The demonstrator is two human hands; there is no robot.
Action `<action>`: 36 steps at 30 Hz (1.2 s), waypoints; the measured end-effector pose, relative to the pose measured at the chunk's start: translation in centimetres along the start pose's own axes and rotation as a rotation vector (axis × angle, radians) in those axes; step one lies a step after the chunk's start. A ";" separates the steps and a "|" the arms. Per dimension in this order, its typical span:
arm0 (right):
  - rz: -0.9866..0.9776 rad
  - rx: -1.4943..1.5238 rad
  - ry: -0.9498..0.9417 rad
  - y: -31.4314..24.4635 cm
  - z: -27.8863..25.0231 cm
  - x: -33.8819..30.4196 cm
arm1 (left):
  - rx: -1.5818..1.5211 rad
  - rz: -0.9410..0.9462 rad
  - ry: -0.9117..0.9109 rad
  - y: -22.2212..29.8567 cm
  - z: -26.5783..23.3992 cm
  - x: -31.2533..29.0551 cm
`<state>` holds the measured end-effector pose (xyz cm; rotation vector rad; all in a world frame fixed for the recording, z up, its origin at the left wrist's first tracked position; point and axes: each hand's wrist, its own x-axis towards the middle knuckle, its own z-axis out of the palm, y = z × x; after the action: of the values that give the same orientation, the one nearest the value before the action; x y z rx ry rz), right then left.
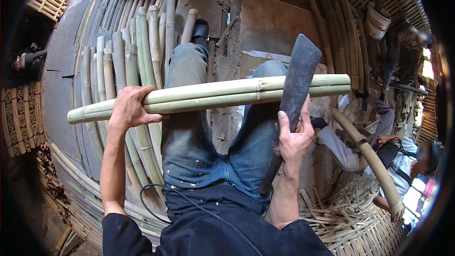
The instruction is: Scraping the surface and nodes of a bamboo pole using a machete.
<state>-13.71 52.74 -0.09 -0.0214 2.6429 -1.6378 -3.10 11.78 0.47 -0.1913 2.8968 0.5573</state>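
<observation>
A pale green bamboo pole (pixel 213 96) lies crosswise above my thighs, with a long split line running along it. My left hand (pixel 131 108) is wrapped round its left part, thumb on the near side. In my right hand (pixel 296 135) is a dark, broad-bladed machete (pixel 299 73), its blade pointing up and away. The blade crosses over the right part of the bamboo; whether its edge touches the pole I cannot tell. The lower end of the machete's handle reaches down beside my right hip.
Several bamboo poles (pixel 135 61) lie to the left. A brown board (pixel 279 21) is ahead. At the right, a co-worker (pixel 403 161) sits holding a thick bamboo pole (pixel 367 151). A woven basket (pixel 369 237) with bamboo strips is at lower right. A black cable (pixel 189 198) crosses my lap.
</observation>
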 end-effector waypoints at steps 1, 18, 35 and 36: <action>0.028 -0.013 -0.012 -0.5 0.3 -0.3 | -0.006 -0.015 -0.042 0.2 -0.3 0.3; -0.065 -0.172 0.076 1.0 -0.1 0.5 | -0.337 -0.222 -0.401 0.6 -2.0 2.8; -0.251 -0.017 0.096 -3.2 -1.3 -3.4 | -0.446 -0.177 -0.387 0.9 -0.1 1.1; -0.361 -0.023 0.052 -3.8 -1.5 -3.0 | -0.414 -0.205 -0.410 1.6 -0.8 1.3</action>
<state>-10.78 52.48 4.01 -0.4896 2.8262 -1.7175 -4.71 12.85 1.49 -0.3756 2.3097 1.0170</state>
